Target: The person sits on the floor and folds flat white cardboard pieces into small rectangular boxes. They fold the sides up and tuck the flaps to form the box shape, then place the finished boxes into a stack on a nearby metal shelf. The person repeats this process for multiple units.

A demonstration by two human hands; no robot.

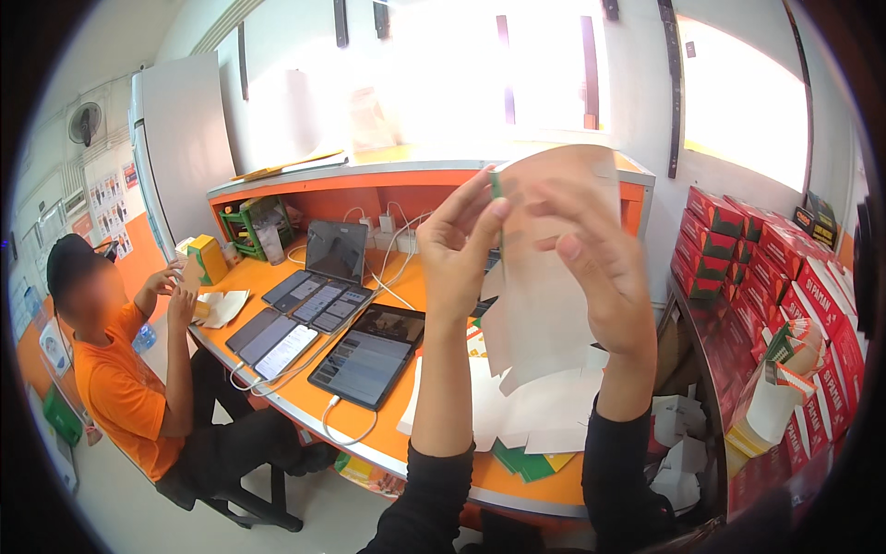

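Observation:
A thin pale cardboard box blank (543,323) with a curved top edge and a green strip along its left side is held up in front of me. My left hand (464,242) is closed on that left edge, pinching it between thumb and fingers. In front of the blank's upper part is my right hand (604,291), its thumb apart from fingers that are partly smeared by motion. Whether its fingertips touch the cardboard is hard to tell. More flat white blanks (544,411) lie on the orange table (392,441) beneath, with green and yellow printed pieces (531,462) at its front edge.
A tablet (367,355), several phones (286,351), a laptop (335,251) and loose cables occupy the table's left side. Another person (129,369) sits at left, holding a piece of cardboard. Red boxes (752,258) are stacked at right, beside nested cartons (771,406).

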